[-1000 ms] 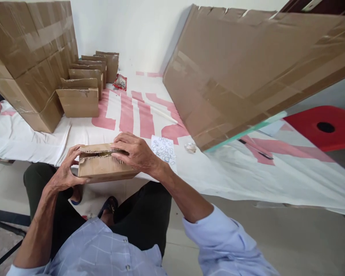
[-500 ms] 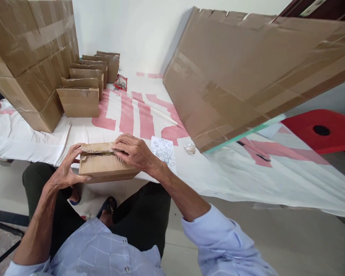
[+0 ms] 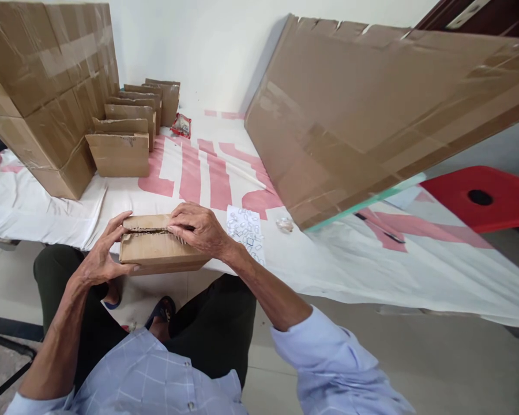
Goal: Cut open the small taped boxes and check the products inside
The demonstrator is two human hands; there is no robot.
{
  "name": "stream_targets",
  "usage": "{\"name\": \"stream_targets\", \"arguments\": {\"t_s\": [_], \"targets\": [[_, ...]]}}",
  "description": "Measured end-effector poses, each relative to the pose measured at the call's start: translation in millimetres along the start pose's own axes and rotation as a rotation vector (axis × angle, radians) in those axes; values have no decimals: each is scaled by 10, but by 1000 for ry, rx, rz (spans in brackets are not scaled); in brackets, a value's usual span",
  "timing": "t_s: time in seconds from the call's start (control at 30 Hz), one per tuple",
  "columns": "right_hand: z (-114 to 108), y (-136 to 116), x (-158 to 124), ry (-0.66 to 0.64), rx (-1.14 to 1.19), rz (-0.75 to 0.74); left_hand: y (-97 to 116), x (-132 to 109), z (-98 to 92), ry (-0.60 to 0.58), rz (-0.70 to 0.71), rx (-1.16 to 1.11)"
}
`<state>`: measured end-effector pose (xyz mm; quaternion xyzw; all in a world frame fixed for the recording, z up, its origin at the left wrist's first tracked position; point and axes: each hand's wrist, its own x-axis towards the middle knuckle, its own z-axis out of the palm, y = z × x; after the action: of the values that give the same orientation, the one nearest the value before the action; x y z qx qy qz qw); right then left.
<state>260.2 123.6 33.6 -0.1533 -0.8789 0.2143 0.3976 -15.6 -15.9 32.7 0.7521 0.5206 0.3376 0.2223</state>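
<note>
A small cardboard box (image 3: 164, 251) sits at the front edge of the cloth-covered table, with a narrow ragged gap between its top flaps. My left hand (image 3: 106, 253) grips the box's left end, thumb along the near side and fingers at the back corner. Over the right part of the top lies my right hand (image 3: 201, 230), its fingers bent and pressed on the flap edges beside the gap. The inside of the box is hidden. Just right of my right hand, a printed sheet of paper (image 3: 245, 233) lies on the cloth.
Several open cardboard boxes (image 3: 119, 155) stand in a row at the back left, beside a tall stack of taped cartons (image 3: 47, 86). Near them is a red packet (image 3: 181, 125). A large cardboard panel (image 3: 372, 115) leans at right, near a crumpled clear piece (image 3: 285, 225) and a red stool (image 3: 497, 196).
The gap between the box's flaps looks slightly narrower. My right hand's fingers have curled a little more over the flap edge, while my left hand keeps its place.
</note>
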Motion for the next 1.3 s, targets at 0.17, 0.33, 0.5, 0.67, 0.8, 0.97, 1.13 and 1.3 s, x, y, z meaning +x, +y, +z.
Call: {"name": "stream_targets", "arguments": {"t_s": [0.17,0.33,0.5,0.67,0.8,0.97,1.13,1.3], "targets": [[-71,-119,87,-46,164,237,-29,-3,9,-5,32,33],[-139,-190,203,-47,298,475,-54,-21,10,-18,41,25],[-92,-75,274,4,495,636,-78,-30,15,-7,97,9],[-76,70,327,98,564,763,-83,-38,20,-17,76,6],[-96,168,362,219,668,874,-92,-49,21,-9,94,9],[-166,272,337,356,762,872,-99,-48,11,-1,102,48],[-482,433,69,585,652,781,-156,-39,-67,34,73,61],[-1042,795,-635,805,260,793,-260,-39,-262,153,-11,98]]}}
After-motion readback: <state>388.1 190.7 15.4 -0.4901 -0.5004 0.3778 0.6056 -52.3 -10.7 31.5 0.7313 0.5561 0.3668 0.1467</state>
